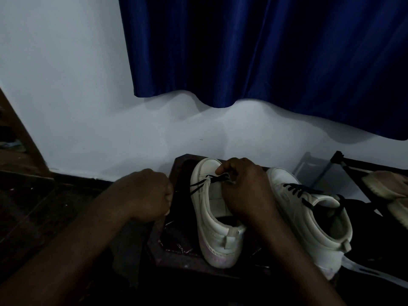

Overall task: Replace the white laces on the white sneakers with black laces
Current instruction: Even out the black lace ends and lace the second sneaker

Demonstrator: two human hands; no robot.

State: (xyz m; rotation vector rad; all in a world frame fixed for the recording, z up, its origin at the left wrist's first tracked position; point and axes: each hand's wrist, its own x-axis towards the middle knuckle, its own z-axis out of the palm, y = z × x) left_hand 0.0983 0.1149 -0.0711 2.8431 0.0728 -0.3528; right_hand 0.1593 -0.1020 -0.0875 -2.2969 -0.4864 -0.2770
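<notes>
Dim room with a pale wall (66,85) filling the upper left of the frame and a deep blue curtain (265,51) hanging across the upper right. At lower centre a dark low stand (176,250) bears two white sneakers side by side, heels toward the viewer. The first sneaker (212,217), in the middle of the frame, is the one being worked on: a black lace (198,184) crosses its lowest eyelets near the toe, and two strands trail off its left edge. The person's right hand (242,191) lies over the tongue, thumb and forefinger pinching the lace at the toe end. The left hand (145,193) is curled into a fist just left of the shoe; whether it grips the trailing strands cannot be told in the poor light. The second sneaker (309,213), to the right, already carries black lacing (295,189) up its front. Beige shoes (384,184) rest on a rack at the right edge. A pale strip (364,270) lies at lower right, perhaps a removed white lace. Judging by this, the task looks past halfway, with the step in hand being the first crossing on the last shoe. The next move likely calls for evening the two ends, then threading each tip up through the next pair of eyelets.
</notes>
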